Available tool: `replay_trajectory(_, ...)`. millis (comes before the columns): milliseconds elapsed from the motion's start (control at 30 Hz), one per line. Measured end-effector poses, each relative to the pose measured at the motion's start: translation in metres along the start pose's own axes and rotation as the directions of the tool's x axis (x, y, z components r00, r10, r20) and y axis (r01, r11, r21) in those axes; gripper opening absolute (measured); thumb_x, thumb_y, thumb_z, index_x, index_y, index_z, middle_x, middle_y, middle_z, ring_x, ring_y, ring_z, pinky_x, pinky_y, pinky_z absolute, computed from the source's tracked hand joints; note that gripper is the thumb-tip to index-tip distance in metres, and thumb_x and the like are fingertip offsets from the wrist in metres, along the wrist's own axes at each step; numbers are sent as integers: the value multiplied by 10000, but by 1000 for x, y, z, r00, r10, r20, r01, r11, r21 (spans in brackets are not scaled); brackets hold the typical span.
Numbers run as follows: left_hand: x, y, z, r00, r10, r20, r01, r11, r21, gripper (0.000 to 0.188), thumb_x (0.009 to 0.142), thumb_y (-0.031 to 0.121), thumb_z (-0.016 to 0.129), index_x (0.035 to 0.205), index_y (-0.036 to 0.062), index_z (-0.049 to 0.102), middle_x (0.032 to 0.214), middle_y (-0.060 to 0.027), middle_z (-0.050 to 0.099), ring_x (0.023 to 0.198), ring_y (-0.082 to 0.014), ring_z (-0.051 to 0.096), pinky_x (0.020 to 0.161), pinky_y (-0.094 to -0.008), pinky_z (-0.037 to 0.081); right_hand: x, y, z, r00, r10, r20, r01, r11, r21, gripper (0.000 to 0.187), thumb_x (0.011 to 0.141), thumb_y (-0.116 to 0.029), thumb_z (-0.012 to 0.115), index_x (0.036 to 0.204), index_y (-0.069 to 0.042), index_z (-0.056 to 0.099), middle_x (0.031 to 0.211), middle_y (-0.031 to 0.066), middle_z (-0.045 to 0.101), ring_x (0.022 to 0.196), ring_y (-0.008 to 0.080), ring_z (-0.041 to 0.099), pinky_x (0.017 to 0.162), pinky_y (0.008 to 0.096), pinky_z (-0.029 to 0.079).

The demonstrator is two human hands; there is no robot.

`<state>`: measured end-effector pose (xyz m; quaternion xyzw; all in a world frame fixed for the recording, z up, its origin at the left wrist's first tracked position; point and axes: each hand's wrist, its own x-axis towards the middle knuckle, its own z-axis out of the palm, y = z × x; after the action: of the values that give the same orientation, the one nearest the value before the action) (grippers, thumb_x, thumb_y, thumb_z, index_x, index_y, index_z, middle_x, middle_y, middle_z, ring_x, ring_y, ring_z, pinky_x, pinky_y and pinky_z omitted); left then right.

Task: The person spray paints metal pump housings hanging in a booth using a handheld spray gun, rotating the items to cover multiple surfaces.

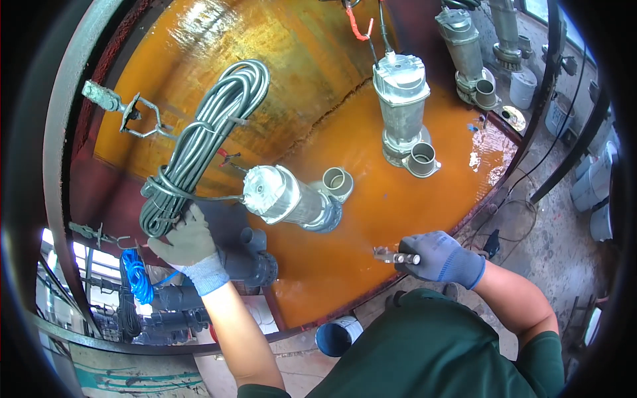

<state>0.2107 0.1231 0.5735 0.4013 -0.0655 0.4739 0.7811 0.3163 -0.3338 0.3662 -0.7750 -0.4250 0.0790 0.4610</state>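
My gloved right hand (441,257) is closed around a small metal spray gun (391,257) pointing left, with a faint mist before its nozzle. My left hand (188,240), in a grey glove, rests against the lower end of a coil of grey cable (206,129); its fingers look stretched out and its thumb is apart. From the coil the cable runs to a silver submersible pump (288,198), tilted with its outlet to the right. Farther back, a second silver pump (403,106) stands nearly upright over the orange surface, cable and red wire ends above it.
A curved orange-brown basin (325,282) lies under the pumps, with a dark metal frame around it. A hook with a chain link (142,119) hangs at left, near blue rope (137,275) and dark pumps. Buckets (338,335) and a loose hose (524,222) are on the floor.
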Motion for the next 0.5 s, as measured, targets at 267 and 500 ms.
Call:
replay_trajectory(267, 12, 3, -14, 993, -100, -65, 104, 993, 64, 490, 1032, 473, 707, 1353, 109, 639, 1366, -72, 680, 1312, -288, 603, 1122, -536, 509, 15, -23, -4, 988, -117, -105, 105, 987, -122, 277, 1016, -332, 704, 1074, -72, 629, 858, 159, 681, 806, 389, 712, 672, 515, 553)
replay_trajectory(500, 1, 6, -9, 993, -115, 16, 114, 991, 67, 506, 1040, 383, 723, 1455, 116, 609, 1447, -105, 651, 1365, -312, 594, 1176, -553, 488, 19, -48, -2, 999, -30, 20, 35, 948, -318, 257, 1016, -311, 671, 1049, -68, 598, 880, 178, 683, 797, 391, 703, 685, 521, 550)
